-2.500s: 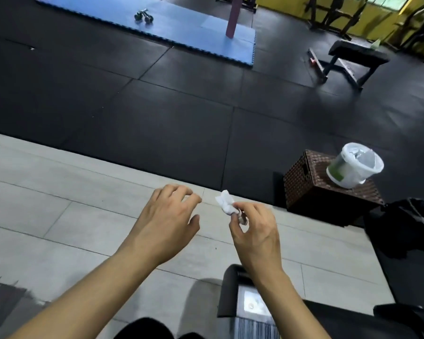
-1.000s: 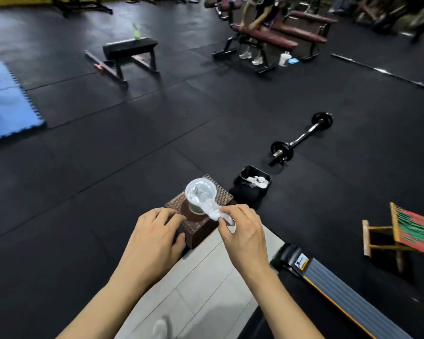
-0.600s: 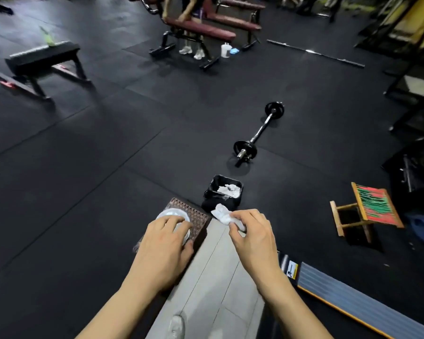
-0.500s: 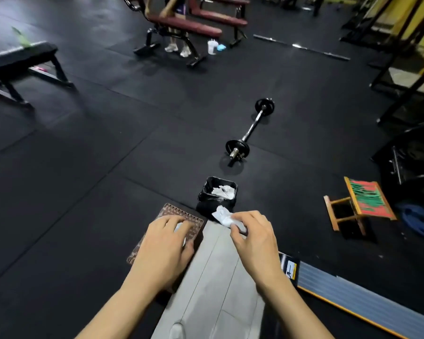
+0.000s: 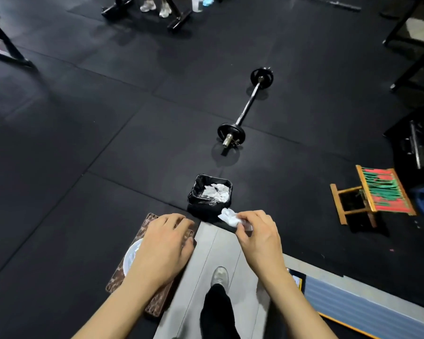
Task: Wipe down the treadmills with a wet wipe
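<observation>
Both hands out front: left hand [image 5: 163, 248] relaxed, palm down; right hand [image 5: 260, 237] pinching w/ fingertips

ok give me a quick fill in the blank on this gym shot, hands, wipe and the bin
1. The right hand pinches a crumpled white ____.
2. Just ahead of that hand stands a small black bin that holds used ____.
3. The left hand hovers over a white tub that sits on a brown woven ____.
4. Farther off, on the black floor, lies a ____ with a plate at each end.

Missing words: wipe; wipes; box; barbell
</observation>
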The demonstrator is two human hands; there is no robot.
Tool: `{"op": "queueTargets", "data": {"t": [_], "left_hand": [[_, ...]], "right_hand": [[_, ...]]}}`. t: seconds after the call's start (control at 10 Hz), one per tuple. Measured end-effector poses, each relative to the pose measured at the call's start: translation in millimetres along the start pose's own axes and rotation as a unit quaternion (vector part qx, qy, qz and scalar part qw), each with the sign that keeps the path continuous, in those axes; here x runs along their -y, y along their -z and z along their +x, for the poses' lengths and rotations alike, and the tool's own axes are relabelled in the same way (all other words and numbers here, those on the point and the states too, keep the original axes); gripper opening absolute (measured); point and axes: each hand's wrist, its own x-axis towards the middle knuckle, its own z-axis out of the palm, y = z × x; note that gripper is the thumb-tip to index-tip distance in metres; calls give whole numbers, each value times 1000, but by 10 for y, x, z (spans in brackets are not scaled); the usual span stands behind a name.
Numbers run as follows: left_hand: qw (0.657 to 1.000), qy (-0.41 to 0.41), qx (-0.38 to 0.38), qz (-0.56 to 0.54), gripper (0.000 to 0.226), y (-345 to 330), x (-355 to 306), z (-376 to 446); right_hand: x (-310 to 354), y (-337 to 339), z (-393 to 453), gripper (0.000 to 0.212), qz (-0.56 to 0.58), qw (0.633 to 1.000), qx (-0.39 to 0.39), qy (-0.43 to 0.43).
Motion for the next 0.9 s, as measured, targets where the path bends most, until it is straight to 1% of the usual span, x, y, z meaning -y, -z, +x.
{"op": "queueTargets", "data": {"t": [0.1,0.3,0.4,0.5,0.7,0.8,0.9], "left_hand": [[999,30,19,-13,38,-214,44,508],[997,43,57,-16,38,-913,212,1471],[996,48,65,-33,43,-1373,359,1910],[995,44,91,-29,43,-1818,567,2313],[988,43,146,-7,57,-2311,924,2813],[984,48,172,-2,64,-2482,1029,2966],[985,46,165,9,66,-2565,1085,3036]], "right_hand": [[-309,-300,569,20,-12,999,41,-14],[-959,-1131,1528,14,-66,986,153,-17],[-1264,-1618,1880,13,-91,981,172,-9],[-1535,-2074,2240,13,-122,976,179,-4],[-1942,-2793,2740,21,-122,977,178,-4],[-2145,-3029,2851,27,-106,977,185,-10],[-2226,-3055,2904,30,-100,979,173,-32]]}}
